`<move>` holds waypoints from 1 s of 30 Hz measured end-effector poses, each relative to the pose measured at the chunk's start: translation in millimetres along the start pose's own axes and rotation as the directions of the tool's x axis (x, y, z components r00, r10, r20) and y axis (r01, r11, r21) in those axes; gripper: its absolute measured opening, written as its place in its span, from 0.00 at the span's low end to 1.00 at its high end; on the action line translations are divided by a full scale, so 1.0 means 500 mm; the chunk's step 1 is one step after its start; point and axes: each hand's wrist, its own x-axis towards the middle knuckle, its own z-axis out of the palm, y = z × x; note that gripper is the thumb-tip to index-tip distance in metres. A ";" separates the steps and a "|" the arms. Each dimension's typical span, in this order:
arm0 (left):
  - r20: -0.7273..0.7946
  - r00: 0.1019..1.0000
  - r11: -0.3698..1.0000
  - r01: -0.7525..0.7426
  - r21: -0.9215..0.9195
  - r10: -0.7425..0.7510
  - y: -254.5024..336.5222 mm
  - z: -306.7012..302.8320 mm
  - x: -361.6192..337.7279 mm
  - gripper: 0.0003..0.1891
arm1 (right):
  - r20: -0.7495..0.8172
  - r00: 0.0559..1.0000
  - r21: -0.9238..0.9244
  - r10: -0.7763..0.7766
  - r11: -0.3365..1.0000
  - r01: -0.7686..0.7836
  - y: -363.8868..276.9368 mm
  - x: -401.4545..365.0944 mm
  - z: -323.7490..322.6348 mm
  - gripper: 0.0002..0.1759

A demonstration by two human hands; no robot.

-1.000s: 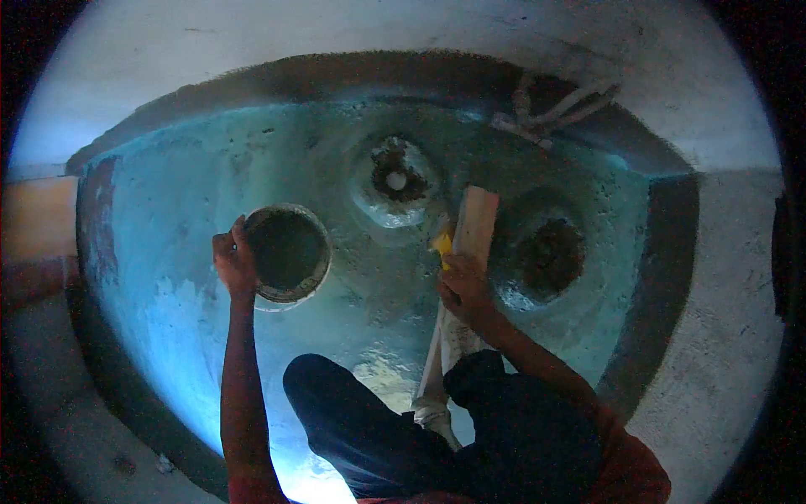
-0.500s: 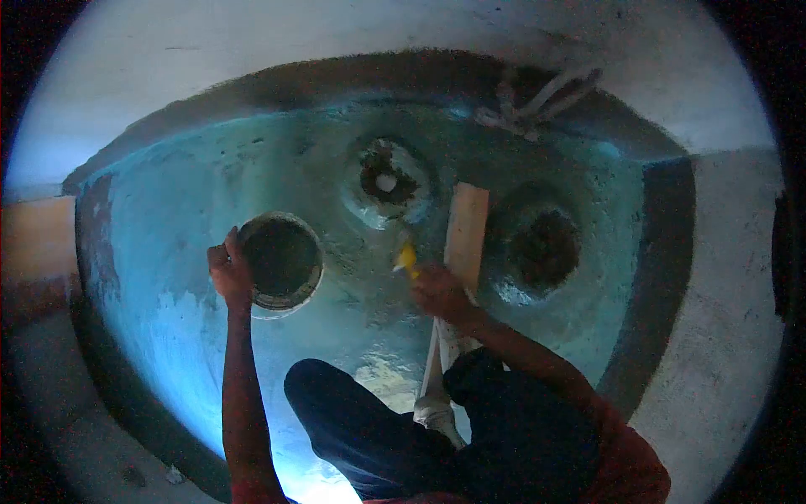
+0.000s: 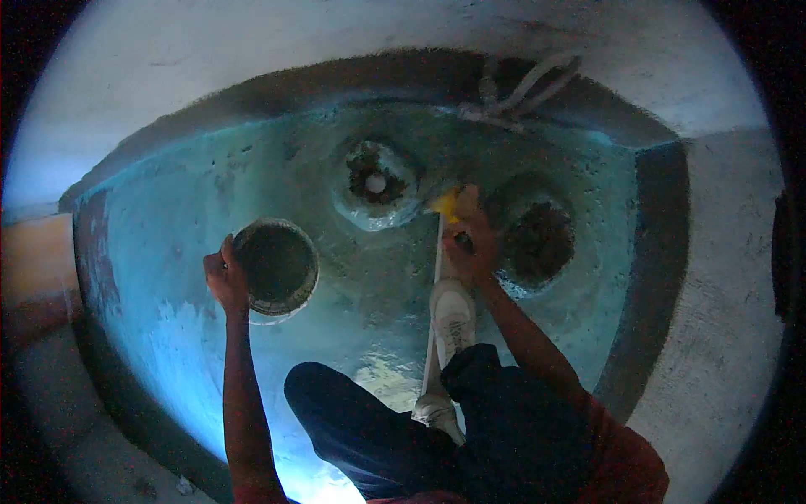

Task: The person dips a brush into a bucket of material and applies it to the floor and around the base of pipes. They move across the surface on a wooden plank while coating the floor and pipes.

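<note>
My left hand [image 3: 227,279] is closed on the left rim of a round bucket [image 3: 314,281], which holds a dark grey-green liquid. Held in my right hand [image 3: 474,239] is a yellow brush [image 3: 445,203], smeared by motion, with its tip pointing left. That hand is over the far end of a narrow wooden board [image 3: 430,357], between two round features in the wet floor. To its left is a raised ring [image 3: 376,220] around a hole with a pale spot in it; on its right lies a dark round patch [image 3: 541,245].
My shoes [image 3: 453,315] rest on the board. The wet, greenish floor [image 3: 168,244] curves up to a dark band [image 3: 663,252] along pale walls. Grey strips [image 3: 529,88] hang over the far edge. A wooden panel [image 3: 38,260] stands at the left.
My right hand has moved up and to the right with the brush, from beside the board to over its far end. My left hand stays on the bucket rim.
</note>
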 end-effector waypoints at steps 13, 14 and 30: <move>0.008 1.000 1.000 0.030 -0.006 -0.030 -0.008 0.005 0.004 0.17 | 0.470 0.867 0.333 -0.168 0.943 0.002 -0.065 -0.105 0.049 0.16; 0.014 0.999 1.000 0.031 -0.001 -0.031 -0.010 0.003 0.003 0.17 | 0.414 0.901 0.282 -0.128 0.959 0.007 -0.060 -0.094 0.042 0.15; 0.048 0.998 0.999 0.038 -0.011 -0.038 0.014 -0.008 -0.006 0.14 | 0.344 0.924 -0.083 -0.164 0.975 0.204 -0.075 -0.046 0.041 0.12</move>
